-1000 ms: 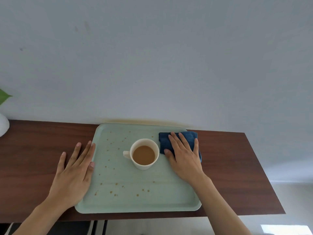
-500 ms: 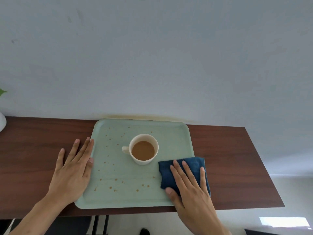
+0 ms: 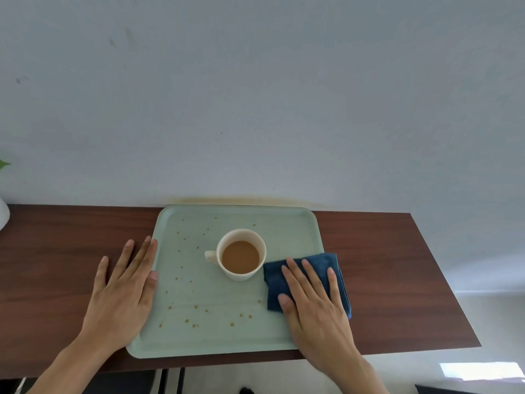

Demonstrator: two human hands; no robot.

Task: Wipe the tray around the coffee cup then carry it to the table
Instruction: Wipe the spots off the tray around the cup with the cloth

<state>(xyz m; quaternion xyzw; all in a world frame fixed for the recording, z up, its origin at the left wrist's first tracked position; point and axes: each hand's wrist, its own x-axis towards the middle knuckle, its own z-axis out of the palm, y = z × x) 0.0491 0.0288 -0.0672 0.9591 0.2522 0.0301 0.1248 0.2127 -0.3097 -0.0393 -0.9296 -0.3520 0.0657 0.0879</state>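
Head view: pale green tray (image 3: 284, 220), brown-speckled, holds a full coffee cup (image 3: 241, 254); both hands' grips lie flat, holding nothing.

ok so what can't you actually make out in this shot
- Head view: tray surface under the blue cloth and right hand, so any drips there are hidden.
- Tray's left rim under the left hand.
- White pot and green leaf, cut off by the left edge.
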